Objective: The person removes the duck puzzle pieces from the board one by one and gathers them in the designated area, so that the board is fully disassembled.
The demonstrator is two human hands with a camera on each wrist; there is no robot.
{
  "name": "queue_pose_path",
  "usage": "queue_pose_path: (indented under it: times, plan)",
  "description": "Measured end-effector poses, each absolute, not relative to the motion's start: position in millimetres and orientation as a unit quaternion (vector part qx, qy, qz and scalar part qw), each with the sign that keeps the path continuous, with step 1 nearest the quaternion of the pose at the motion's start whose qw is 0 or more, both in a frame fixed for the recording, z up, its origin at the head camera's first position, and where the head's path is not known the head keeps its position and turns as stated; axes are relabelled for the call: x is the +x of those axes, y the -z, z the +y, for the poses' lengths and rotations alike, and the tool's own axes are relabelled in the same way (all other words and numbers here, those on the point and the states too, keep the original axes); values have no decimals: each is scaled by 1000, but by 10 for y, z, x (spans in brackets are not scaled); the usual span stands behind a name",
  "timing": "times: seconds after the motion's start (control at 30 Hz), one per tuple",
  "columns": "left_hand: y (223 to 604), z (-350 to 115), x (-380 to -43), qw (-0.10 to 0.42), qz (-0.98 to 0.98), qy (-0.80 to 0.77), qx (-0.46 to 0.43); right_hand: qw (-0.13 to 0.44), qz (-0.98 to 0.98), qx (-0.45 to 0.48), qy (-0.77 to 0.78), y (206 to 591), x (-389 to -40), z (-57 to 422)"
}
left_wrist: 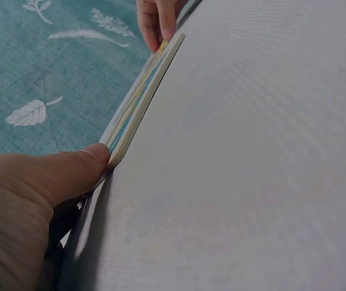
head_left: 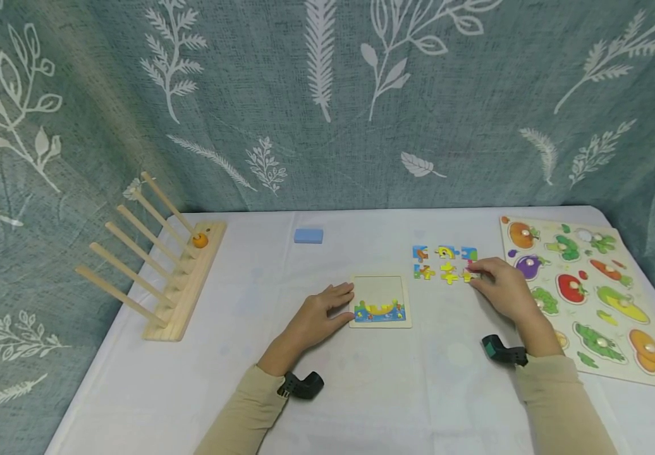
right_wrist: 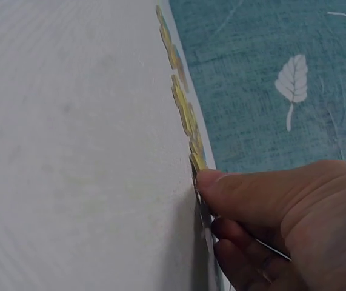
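Note:
A small square wooden puzzle tray [head_left: 379, 325] lies on the table, its bottom row filled with blue, green and yellow jigsaw pieces [head_left: 381, 311]. My left hand [head_left: 319, 317] rests at the tray's left edge, thumb low and fingertips higher up. In the left wrist view its thumb [left_wrist: 79, 173] touches the tray's near corner. To the right, loose puzzle pieces [head_left: 448, 268] lie in two rows. My right hand [head_left: 504, 289] pinches the yellow puzzle piece [head_left: 467, 276] at the lower right of that group. In the right wrist view, its thumb [right_wrist: 233, 188] partly hides the piece.
On the left stands a wooden rack [head_left: 193, 287] with several slanted pegs and an orange bead [head_left: 200, 240]. A blue block [head_left: 308, 236] lies toward the back. A large vegetable puzzle board [head_left: 586, 316] lies beside and partly under my right arm. A patterned curtain [head_left: 327, 158] hangs behind.

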State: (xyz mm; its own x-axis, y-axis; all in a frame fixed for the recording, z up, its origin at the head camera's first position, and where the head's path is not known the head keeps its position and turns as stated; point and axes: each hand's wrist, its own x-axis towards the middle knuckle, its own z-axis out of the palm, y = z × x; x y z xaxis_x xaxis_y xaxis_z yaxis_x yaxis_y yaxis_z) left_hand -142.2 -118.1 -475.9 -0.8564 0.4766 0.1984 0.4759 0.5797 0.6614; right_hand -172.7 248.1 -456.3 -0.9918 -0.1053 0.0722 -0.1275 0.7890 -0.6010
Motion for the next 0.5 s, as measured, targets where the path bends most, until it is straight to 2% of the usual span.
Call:
queue_pose_path:
  times: [0.5]
  plan:
    - [4770, -1196, -1424, -17, 882, -370, 292, 27, -946, 70, -315, 4432, -1700, 2399]
